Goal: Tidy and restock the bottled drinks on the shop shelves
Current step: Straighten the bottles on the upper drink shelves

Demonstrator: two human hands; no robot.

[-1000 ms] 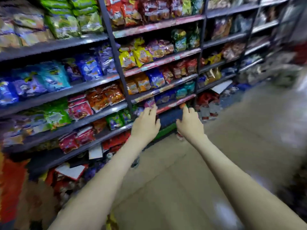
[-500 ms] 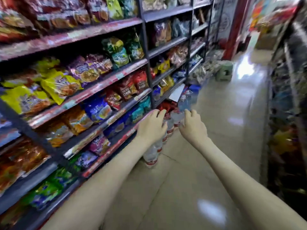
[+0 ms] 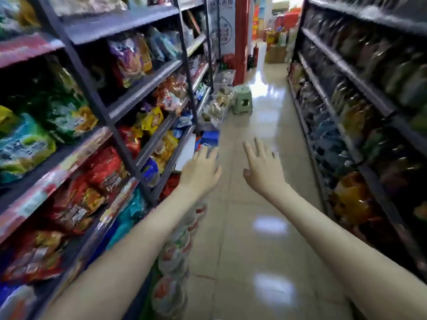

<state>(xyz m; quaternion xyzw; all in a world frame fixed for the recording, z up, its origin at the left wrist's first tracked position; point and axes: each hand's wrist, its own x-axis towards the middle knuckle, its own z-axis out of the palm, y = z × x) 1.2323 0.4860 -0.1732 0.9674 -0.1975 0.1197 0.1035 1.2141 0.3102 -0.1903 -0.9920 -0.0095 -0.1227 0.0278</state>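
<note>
The left hand [image 3: 201, 172] is open, fingers spread, holding nothing, and so is the right hand [image 3: 263, 173]. The bottles [image 3: 175, 252] stand below the left arm, nearer that hand, in a row along the bottom edge of the left shelves [image 3: 147, 86], on a shiny floor [image 3: 254, 227]
</note>
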